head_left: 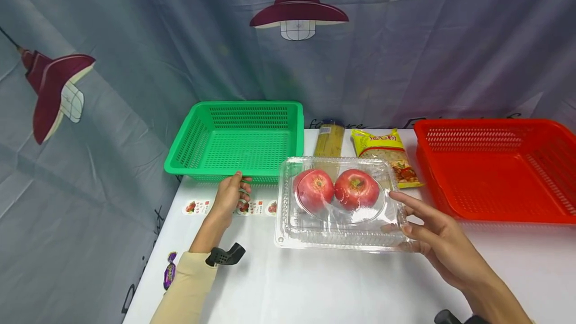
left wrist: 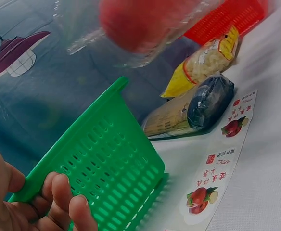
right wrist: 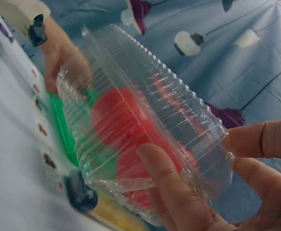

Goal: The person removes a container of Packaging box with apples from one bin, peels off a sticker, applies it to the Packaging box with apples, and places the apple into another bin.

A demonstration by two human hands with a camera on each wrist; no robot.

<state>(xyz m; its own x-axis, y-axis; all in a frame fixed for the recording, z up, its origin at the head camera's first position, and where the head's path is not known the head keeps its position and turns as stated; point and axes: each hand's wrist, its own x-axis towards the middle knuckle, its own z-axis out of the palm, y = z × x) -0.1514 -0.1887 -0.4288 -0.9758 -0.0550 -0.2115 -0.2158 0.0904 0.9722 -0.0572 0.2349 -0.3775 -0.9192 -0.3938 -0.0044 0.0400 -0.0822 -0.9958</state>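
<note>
My right hand (head_left: 443, 244) holds a clear plastic clamshell box (head_left: 342, 239) by its right end, raised above the table and tilted. Two red apples, one at left (head_left: 316, 190) and one at right (head_left: 357, 189), lie inside it. In the right wrist view the thumb and fingers pinch the end of the box (right wrist: 126, 62), and its lid looks closed. At the near rim of a green plastic basket (head_left: 202, 170), my left hand (head_left: 227, 199) grips the edge. The left wrist view shows the thumb above that rim and fingers curled below it.
Apple-printed labels (head_left: 256, 207) lie in a row before the green basket. Behind the box are a pack that looks like noodles (head_left: 330, 140) and a yellow food bag (head_left: 387, 154). A red basket (head_left: 450, 204) stands right; a purple wrapped candy (head_left: 169, 271) lies left.
</note>
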